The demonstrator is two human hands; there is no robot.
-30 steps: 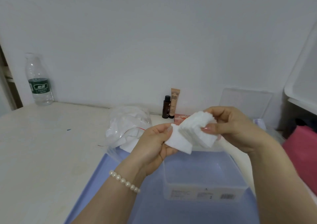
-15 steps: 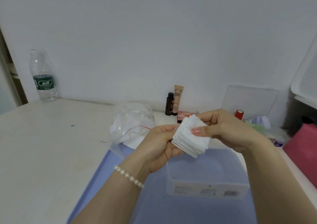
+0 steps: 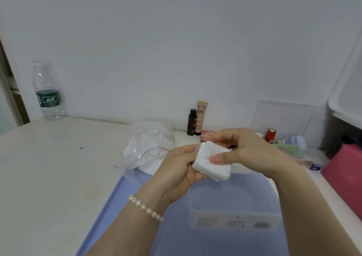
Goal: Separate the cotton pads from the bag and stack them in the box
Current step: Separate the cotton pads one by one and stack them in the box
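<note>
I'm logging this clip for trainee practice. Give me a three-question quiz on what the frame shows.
1. True or false: the pads are held by both the left hand and the right hand.
2. Where does the bag lie? A) inside the box B) on the table, left of the hands C) in the right hand
3. Fill in: the clear box sits directly ____ the held pads.

Key: 1 true; 2 B; 3 below
</note>
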